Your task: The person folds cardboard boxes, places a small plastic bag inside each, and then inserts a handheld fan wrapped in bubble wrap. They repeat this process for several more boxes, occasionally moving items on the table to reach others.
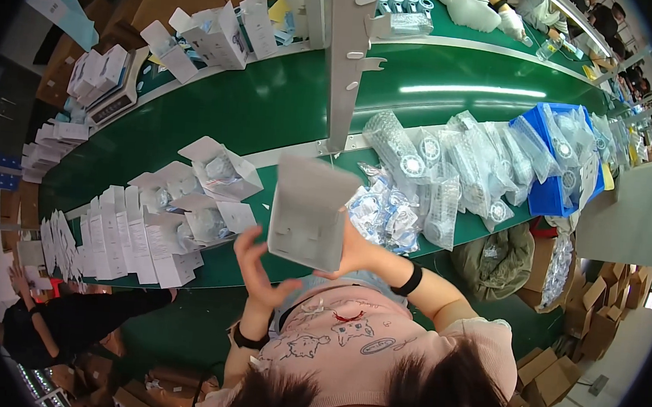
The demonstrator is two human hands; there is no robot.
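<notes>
A white cardboard box (307, 229) is held up in front of me, its opening toward the camera and a flap standing at its far side. Inside it looks bare, with small slots in one wall. My right hand (355, 246) grips the box along its right side. Just left of the box is my left hand (256, 265), fingers spread and apart from it. Beyond my right hand lies a heap of small clear packets (388, 214) with white and blue contents. Several open white boxes (217, 170) with bubble-wrapped items stand on the green table to the left.
Bubble-wrapped devices (463, 164) lie along the table at right, beside a blue bin (549, 192) full of more. Rows of flat white cartons (120, 237) stand at left. A metal post (346, 67) rises at the table's far edge. A person (64, 324) is at lower left.
</notes>
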